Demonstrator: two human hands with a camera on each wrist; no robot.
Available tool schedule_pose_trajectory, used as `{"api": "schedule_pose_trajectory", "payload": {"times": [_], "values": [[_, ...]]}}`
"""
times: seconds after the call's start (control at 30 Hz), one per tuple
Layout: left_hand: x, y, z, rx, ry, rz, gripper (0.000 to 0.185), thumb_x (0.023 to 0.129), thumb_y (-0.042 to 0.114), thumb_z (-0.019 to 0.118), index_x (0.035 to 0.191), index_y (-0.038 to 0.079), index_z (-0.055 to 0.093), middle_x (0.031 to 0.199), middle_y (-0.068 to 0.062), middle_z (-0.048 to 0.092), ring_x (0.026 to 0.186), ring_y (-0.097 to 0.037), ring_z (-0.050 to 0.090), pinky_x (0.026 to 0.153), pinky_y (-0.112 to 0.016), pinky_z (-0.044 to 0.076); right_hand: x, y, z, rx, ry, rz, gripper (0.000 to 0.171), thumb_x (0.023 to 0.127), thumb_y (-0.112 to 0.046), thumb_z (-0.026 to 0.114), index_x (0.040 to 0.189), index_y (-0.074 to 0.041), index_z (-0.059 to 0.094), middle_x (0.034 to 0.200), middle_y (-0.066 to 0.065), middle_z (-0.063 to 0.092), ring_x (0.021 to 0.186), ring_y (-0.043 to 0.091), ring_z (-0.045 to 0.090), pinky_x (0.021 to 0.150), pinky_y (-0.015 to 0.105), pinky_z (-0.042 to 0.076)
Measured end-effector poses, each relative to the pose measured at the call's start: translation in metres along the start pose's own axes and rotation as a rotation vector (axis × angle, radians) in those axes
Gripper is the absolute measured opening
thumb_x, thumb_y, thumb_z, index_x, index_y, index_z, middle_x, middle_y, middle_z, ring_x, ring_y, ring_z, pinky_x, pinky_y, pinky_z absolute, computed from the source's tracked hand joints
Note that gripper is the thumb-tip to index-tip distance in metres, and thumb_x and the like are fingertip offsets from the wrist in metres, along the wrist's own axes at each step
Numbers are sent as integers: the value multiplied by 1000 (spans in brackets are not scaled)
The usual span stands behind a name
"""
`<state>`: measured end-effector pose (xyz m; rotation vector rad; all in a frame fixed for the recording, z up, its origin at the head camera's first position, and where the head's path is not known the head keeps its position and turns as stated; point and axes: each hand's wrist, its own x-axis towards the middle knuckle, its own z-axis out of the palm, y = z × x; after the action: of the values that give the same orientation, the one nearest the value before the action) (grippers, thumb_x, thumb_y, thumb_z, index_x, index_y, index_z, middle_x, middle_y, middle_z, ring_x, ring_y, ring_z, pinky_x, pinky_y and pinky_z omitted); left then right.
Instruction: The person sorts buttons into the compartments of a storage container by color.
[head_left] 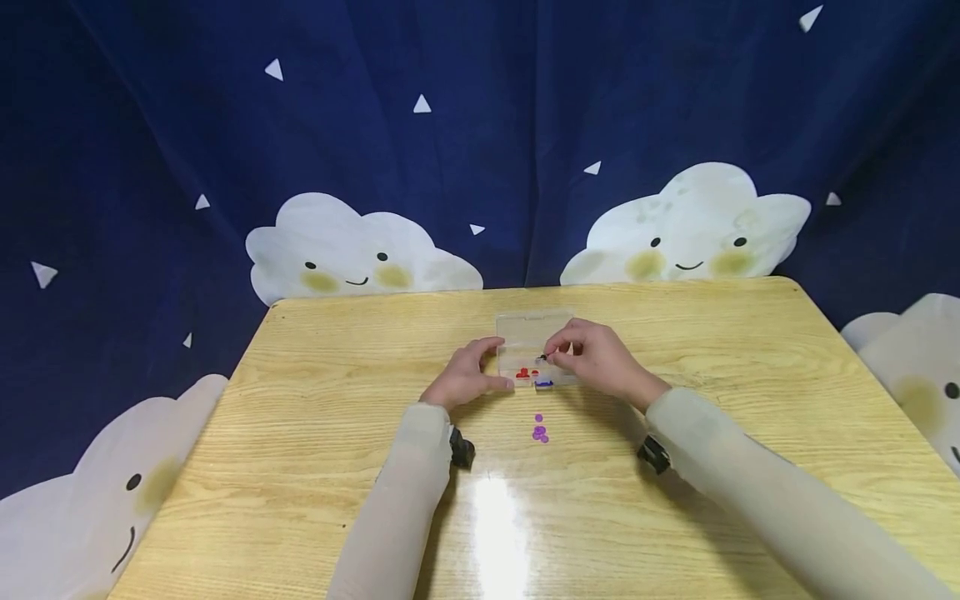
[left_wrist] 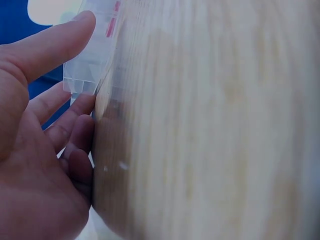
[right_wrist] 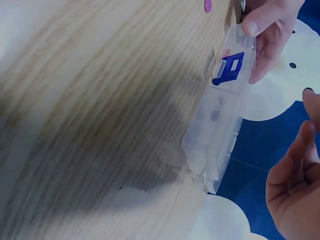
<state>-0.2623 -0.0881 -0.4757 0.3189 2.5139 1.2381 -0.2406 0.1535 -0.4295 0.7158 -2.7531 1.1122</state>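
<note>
A clear plastic compartment box [head_left: 525, 333] lies open on the wooden table [head_left: 315, 417], its lid flat behind it. Red pieces [head_left: 522, 373] and a blue piece [head_left: 543, 383] sit in its front compartments. My left hand [head_left: 501, 362] holds the box's left end between thumb and fingers; the left wrist view shows the left hand [left_wrist: 75, 65] against the box [left_wrist: 97, 45]. My right hand [head_left: 551, 357] pinches a small black piece [head_left: 542, 357] over the box. In the right wrist view the box [right_wrist: 220, 115] and blue piece [right_wrist: 231, 67] show, with the right hand [right_wrist: 305, 120] beside them.
Several small purple pieces [head_left: 540, 432] lie on the table just in front of the box. A dark blue curtain with white clouds [head_left: 697, 225] hangs behind the table. Bare wood stretches to both sides and toward me.
</note>
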Motion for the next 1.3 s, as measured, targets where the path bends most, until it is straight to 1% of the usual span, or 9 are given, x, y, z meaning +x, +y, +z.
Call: {"api": "schedule_pose_trajectory", "payload": {"times": [0.17, 0.23, 0.47, 0.63, 0.73, 0.97, 1.3], "values": [[0, 0, 0, -1, 0, 9, 80, 81, 26, 82, 151, 21, 43, 133, -8, 53, 110, -24, 45, 95, -39, 42, 7, 0, 2, -28, -9, 24, 8, 88, -8, 71, 92, -10, 77, 84, 3, 65, 72, 15, 50, 65, 25, 42], [0, 0, 0, -6, -2, 8, 80, 81, 26, 82, 151, 21, 43, 133, -9, 53, 110, -25, 45, 94, -39, 42, 9, 1, 2, -35, -11, 36, 8, 88, -8, 71, 91, -10, 77, 84, 4, 66, 73, 15, 51, 65, 26, 42], [-1, -1, 0, -9, -1, -3, 80, 82, 26, 82, 151, 22, 43, 143, -8, 51, 116, -25, 46, 101, -42, 43, 18, 9, 5, -82, -18, 95, 9, 87, -8, 70, 90, -11, 78, 83, 6, 67, 74, 17, 53, 67, 28, 41], [-1, 1, 0, -6, -2, 1, 80, 82, 26, 82, 151, 22, 43, 145, -8, 50, 118, -26, 46, 104, -43, 42, 24, 14, 6, -99, -24, 135, 10, 88, -9, 70, 90, -12, 78, 85, 7, 67, 76, 19, 54, 68, 29, 40], [-1, 1, 0, -2, -1, 0, 80, 82, 25, 82, 151, 22, 42, 144, -8, 51, 117, -25, 46, 104, -43, 41, 25, 15, 6, -106, -32, 152, 10, 89, -9, 69, 90, -12, 78, 86, 7, 67, 78, 19, 54, 69, 29, 41], [-1, 0, 1, 18, -1, -7, 79, 82, 27, 82, 150, 23, 43, 133, -7, 53, 112, -24, 45, 99, -40, 41, 30, 18, 12, -111, -68, 185, 12, 88, -7, 68, 92, -10, 79, 87, 7, 70, 81, 20, 55, 72, 30, 42], [1, 0, 0, 6, 0, -1, 78, 82, 26, 82, 150, 22, 44, 138, -8, 52, 114, -25, 45, 102, -42, 41, 36, 19, 18, -139, -78, 186, 11, 89, -11, 68, 91, -11, 79, 87, 6, 71, 84, 21, 57, 77, 33, 44]]}}
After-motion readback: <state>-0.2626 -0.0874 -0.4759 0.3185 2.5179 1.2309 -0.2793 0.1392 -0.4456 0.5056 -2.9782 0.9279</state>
